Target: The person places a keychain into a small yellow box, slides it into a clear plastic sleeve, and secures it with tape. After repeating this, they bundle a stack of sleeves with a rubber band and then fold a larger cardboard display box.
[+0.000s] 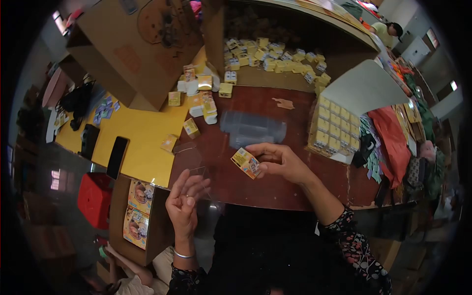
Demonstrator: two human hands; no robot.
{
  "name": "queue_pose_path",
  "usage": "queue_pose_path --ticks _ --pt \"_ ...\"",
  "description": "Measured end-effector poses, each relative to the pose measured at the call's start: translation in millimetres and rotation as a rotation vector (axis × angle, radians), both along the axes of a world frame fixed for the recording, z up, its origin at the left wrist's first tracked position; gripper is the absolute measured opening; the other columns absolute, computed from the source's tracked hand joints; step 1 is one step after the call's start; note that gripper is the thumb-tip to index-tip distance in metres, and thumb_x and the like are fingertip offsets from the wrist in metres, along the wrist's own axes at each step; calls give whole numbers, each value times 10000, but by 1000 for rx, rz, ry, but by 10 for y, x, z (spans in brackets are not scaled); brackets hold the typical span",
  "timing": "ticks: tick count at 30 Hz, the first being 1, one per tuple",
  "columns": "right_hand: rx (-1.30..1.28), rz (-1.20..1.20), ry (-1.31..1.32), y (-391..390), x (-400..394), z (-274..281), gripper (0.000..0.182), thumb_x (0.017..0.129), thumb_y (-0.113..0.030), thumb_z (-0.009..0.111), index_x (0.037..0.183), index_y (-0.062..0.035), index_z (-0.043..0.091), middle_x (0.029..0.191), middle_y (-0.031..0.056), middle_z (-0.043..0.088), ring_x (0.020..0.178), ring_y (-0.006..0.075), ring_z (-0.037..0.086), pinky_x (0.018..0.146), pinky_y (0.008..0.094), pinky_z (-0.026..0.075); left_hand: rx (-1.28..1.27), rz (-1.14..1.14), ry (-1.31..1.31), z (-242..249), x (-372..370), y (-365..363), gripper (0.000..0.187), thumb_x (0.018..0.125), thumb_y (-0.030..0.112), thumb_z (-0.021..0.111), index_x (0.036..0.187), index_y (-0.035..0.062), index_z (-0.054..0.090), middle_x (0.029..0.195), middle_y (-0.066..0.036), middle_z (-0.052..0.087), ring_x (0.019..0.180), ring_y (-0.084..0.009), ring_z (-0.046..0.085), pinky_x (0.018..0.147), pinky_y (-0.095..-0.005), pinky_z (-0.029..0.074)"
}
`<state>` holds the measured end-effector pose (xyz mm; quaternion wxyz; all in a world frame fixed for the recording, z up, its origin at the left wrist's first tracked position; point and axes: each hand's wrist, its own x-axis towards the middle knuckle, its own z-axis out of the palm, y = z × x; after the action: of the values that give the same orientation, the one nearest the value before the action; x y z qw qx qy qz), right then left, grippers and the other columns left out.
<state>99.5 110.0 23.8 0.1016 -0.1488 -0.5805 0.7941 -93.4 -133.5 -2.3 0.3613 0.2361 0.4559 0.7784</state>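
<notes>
Nearest, two floral sleeves, dark ground, with a silver bangle (183, 255) at the left wrist. Left hand (184, 199): palm turned up, fingers partly curled and a little apart; a clear plastic piece (199, 183) lies at the fingertips, whether gripped or merely touched cannot be told. Right hand (282, 164): thumb and fingers closed on one small printed box (247, 163), yellow with an orange edge, held tilted above the dark red tabletop (275, 191). To the left, below table height, one open carton (119, 221) containing printed orange packs (136, 223), and beside it one red plastic stool (95, 200). On the yellow sheet (142, 147), one black phone (118, 157), near the sheet's edge. Beyond the hands, a group of clear plastic pieces (253, 129), overlapping, lying flat. To the right, one open box of yellow cartons (337, 125), packed in rows, pale flap raised. Farther, loose yellow and white boxes, some in a small heap (201, 86), many more scattered inside a large cardboard box (295, 78). Farthest, upper right, one person (386, 32), dark-haired, leaning.
</notes>
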Motion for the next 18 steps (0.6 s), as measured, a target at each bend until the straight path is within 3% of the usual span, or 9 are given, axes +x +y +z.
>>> queue_pose_path --ticks 3,4,8,11,14,17,18 --pt "141 -55 38 60 519 105 599 909 -114 728 1453 4 505 1326 103 597 1186 200 623 954 348 564 13 -134 42 62 212 212 755 896 240 766 1468 -100 410 1330 -246 600 1217 -412 635 1018 -502 537" --pt "167 -80 52 107 691 15 679 887 -184 732 1478 21 468 1336 123 594 1204 218 625 998 372 548 22 -196 0 59 286 283 750 896 241 765 1463 -99 412 1331 -245 601 1223 -413 631 1022 -504 534" --pt "-226 -179 201 91 1219 -56 811 883 -310 689 1522 65 357 1339 182 589 1198 259 642 975 413 567 28 -414 -99 96 581 570 729 895 239 762 1445 -94 419 1331 -239 607 1242 -414 618 1039 -504 522" --pt "-374 -260 325 57 1488 -201 803 882 -297 660 1511 92 348 1310 196 601 1156 286 670 904 428 614 35 -555 -92 111 789 783 705 898 232 750 1439 -84 426 1331 -239 610 1249 -415 614 1052 -497 514" --pt "-354 -352 352 -3 1687 -287 735 860 -207 672 1492 65 415 1330 165 585 1201 286 637 927 441 599 21 -672 -131 139 953 963 676 902 222 734 1434 -71 437 1340 -236 606 1250 -406 614 1058 -486 510" --pt "382 -324 -72 130 1937 -236 660 827 -106 676 1465 -53 517 1338 113 561 1228 241 597 957 390 571 -22 -707 -113 154 1058 1107 653 906 208 723 1432 -60 445 1354 -235 597 1244 -386 620 1058 -476 511" --pt "538 -297 -181 175 1978 -137 624 789 -33 664 1404 -118 598 1368 100 526 1235 259 578 977 393 546 -39 -707 -92 145 1076 1138 646 907 203 719 1432 -57 446 1360 -235 594 1241 -378 622 1057 -473 513"
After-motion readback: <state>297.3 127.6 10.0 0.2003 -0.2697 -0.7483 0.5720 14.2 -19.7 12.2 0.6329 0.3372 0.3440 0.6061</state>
